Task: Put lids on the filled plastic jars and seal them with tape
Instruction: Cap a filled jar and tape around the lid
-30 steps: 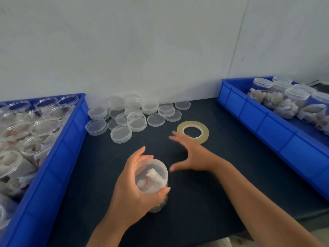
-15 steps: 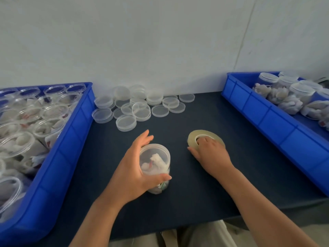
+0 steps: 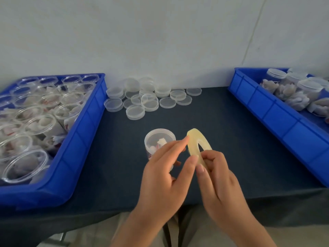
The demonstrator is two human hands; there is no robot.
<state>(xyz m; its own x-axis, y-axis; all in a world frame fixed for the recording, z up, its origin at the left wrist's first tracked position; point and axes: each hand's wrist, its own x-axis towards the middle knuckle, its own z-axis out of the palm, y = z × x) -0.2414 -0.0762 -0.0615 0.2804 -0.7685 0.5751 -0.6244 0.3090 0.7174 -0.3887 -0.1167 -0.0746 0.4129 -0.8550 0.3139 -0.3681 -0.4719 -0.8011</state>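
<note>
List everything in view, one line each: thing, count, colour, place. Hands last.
lidded jar: one, clear with white and red contents, mid-table, behind the left hand
tape roll: one, pale yellow, held on edge above the table
loose lids: many, clear, some stacked, by the wall
left bin: one, blue, table's left
open jars: many, clear, filled, in the left bin
right bin: one, blue, table's right
capped jars: several, clear, in the right bin
table: one, dark navy
wall: pale grey, behind
left hand: forefinger and thumb on the tape roll
right hand: pinches the roll's lower edge
</note>
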